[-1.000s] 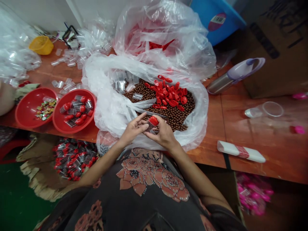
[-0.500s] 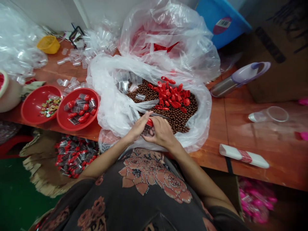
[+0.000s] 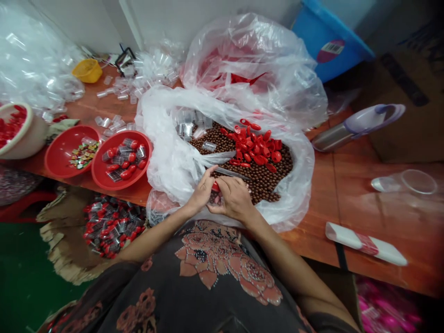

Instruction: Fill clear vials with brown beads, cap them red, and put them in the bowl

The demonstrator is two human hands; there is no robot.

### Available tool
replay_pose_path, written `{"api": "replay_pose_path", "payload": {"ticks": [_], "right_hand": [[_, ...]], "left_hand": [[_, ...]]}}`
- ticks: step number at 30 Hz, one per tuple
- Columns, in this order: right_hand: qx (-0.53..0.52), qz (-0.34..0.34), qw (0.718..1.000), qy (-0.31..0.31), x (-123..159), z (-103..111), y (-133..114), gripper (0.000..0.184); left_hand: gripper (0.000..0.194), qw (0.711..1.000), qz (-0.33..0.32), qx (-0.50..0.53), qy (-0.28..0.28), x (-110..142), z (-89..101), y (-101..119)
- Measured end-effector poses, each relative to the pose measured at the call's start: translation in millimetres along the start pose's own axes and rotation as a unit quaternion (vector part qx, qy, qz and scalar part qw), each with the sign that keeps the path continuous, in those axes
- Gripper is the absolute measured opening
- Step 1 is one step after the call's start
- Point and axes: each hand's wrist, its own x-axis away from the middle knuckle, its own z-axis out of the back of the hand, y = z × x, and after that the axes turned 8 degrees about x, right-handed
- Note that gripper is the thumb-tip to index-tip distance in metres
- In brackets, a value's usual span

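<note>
My left hand and my right hand are closed together round a small clear plastic container with a red cap, close in front of my body. Fingers cover most of it. Just beyond them, an open white plastic bag holds many small brown balls. On the balls lies a heap of red plastic caps, with several empty clear containers at the left. A red bowl of capped containers stands left of the bag. Another red bowl beside it holds small colourful pieces.
Below the table's left edge, a torn cardboard box holds many capped containers. A clear bag with red contents and a blue tub stand behind. At right are a bottle, a clear cup and a white roll.
The view has shifted, so the table's things appear slightly farther right and lower. My hands stay closed round the same container, with my right fingers still over its cap.
</note>
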Motion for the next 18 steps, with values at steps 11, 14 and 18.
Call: {"api": "replay_pose_path", "payload": {"ticks": [11,14,18], "right_hand": [[-0.038,-0.017,0.999,0.015,-9,-1,-4,0.066],[-0.028,-0.002,0.999,0.023,-6,-3,-6,0.071],[-0.050,-0.020,0.998,-0.024,-3,-9,2,0.096]], "left_hand": [[0.048,1.000,0.018,0.003,0.018,2,0.3,14],[0.052,0.999,-0.014,-0.036,-0.007,2,5.7,18],[0.046,0.925,-0.223,-0.274,0.142,4,66.2,63]]}}
